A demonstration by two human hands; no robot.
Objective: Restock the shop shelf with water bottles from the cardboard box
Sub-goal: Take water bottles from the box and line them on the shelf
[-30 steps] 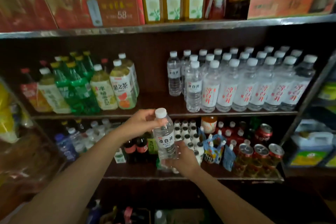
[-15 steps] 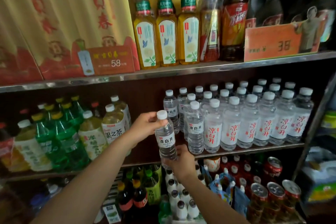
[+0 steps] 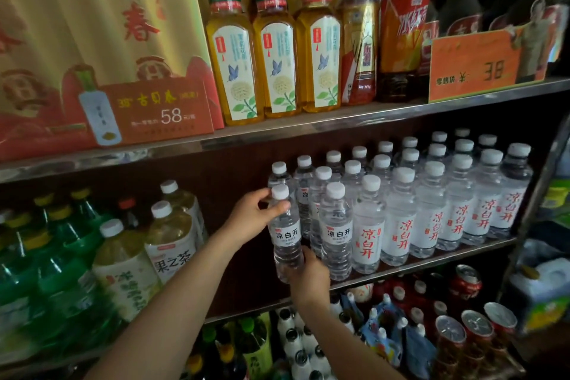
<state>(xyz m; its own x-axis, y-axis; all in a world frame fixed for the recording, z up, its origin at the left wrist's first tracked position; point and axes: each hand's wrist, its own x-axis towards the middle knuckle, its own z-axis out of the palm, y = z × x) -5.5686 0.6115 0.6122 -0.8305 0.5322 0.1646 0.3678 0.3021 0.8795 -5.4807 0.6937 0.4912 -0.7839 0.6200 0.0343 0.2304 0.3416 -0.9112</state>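
Note:
A clear water bottle (image 3: 286,236) with a white cap and white label stands upright at the left end of the water rows on the middle shelf (image 3: 431,261). My left hand (image 3: 251,219) pinches it near the neck. My right hand (image 3: 310,279) grips its base from below. To its right stand several more small water bottles (image 3: 336,225), then taller water bottles with red lettering (image 3: 431,213). I cannot tell whether the held bottle's base touches the shelf. The cardboard box is out of view.
Left of the bottle the middle shelf holds yellow tea bottles (image 3: 168,234) and green bottles (image 3: 58,262), with a gap between. The top shelf carries tea bottles (image 3: 274,40) and price signs (image 3: 475,65). Below are cans (image 3: 472,333) and small bottles (image 3: 302,342). A metal post (image 3: 536,194) stands on the right.
Both hands raised the bottle from below the middle shelf up to shelf level and moved it in beside the small water bottles. The camera tilted upward and came closer.

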